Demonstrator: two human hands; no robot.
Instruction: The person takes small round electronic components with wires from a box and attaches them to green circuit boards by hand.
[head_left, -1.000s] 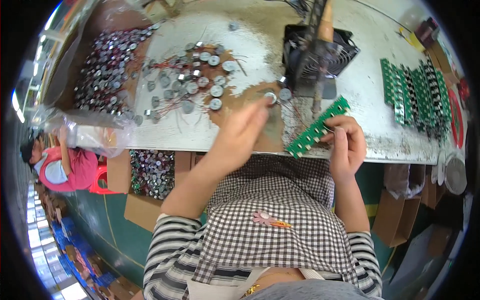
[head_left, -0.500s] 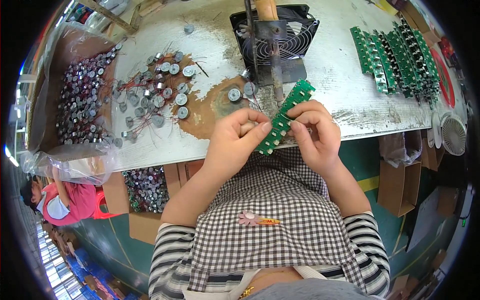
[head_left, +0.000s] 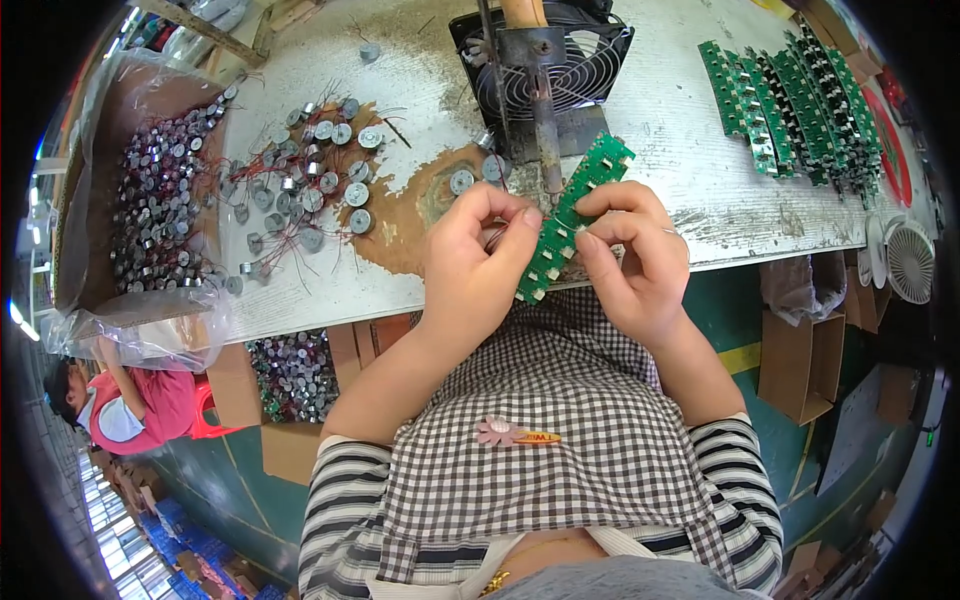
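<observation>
A green strip of small circuit boards with pale connectors stands slanted between my hands, just over the bench's front edge. My right hand grips the strip's right edge between thumb and fingers. On the other side, my left hand is closed in a pinch, fingertips against the strip's left edge; what lies inside is mostly hidden. Thin red wires run near its fingers. Just beyond that hand rest small round silver motors. The iron-like metal rod, hanging from a clamp, points down close behind the strip.
A black fan stands behind the rod. Loose wired motors lie left on the bench, beside a plastic-lined carton full of them. Stacked board strips and a small white fan are at right. A person in pink sits at far left.
The strip has risen slightly and tilted more upright, with both hands still at it. My left thumb has moved up along its edge. The whole view has shifted a little.
</observation>
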